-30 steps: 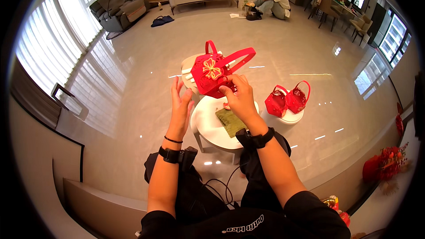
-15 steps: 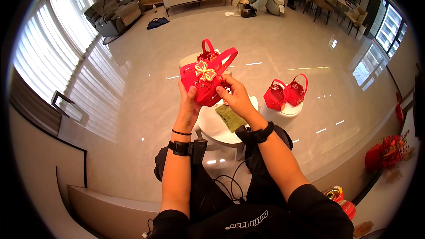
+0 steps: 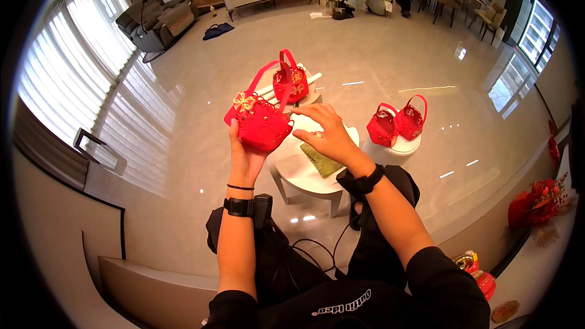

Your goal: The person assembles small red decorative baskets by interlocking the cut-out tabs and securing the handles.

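Holding one red basket (image 3: 261, 129), the left grip (image 3: 245, 161) is closed on it. The right grip (image 3: 334, 134) is half open, empty. Three more red baskets (image 3: 410, 124) sit nearby.

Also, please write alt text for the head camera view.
A person's left hand holds a red, felt-like openwork basket with a handle and yellow-outlined flower; the right hand, fingers parted, is close beside it. Nearby are a round white table bearing a green cloth and two handled red baskets on a round white stool.
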Action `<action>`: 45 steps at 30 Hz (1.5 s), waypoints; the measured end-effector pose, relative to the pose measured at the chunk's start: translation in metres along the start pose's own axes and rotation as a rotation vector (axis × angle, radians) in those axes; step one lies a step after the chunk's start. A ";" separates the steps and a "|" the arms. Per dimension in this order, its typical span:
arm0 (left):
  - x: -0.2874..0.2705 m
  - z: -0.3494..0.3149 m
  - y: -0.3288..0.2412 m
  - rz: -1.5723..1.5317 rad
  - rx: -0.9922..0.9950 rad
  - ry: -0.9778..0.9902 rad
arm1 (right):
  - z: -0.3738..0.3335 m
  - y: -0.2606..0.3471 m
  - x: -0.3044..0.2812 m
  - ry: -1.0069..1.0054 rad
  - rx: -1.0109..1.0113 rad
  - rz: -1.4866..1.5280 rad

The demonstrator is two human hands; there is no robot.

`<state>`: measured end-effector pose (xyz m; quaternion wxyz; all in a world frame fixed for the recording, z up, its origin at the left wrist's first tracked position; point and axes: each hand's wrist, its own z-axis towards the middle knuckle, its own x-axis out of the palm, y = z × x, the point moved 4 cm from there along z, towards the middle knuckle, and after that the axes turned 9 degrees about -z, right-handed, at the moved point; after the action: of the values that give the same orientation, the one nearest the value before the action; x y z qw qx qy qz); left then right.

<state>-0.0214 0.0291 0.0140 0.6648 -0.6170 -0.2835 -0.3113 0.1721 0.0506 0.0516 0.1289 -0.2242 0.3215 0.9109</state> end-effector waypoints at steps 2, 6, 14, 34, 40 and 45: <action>0.003 -0.005 -0.004 -0.049 -0.072 0.025 | -0.001 -0.005 -0.003 0.034 -0.010 -0.005; 0.008 -0.014 -0.008 -0.021 -0.094 -0.012 | -0.003 -0.012 0.001 0.123 0.031 0.034; 0.006 -0.016 0.003 -0.069 -0.151 0.029 | -0.002 -0.012 0.006 0.101 0.033 0.096; 0.003 -0.012 0.017 0.082 -0.105 0.057 | -0.002 -0.019 0.008 0.103 0.264 0.407; -0.003 -0.012 0.016 0.123 -0.073 0.066 | -0.005 -0.021 0.011 0.129 0.295 0.436; 0.003 -0.012 0.013 0.069 -0.018 0.034 | -0.004 -0.019 0.011 0.136 0.297 0.403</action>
<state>-0.0097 0.0173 0.0068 0.6745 -0.6269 -0.2479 -0.3011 0.1715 0.0630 0.0334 -0.0457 -0.1947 0.4978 0.8439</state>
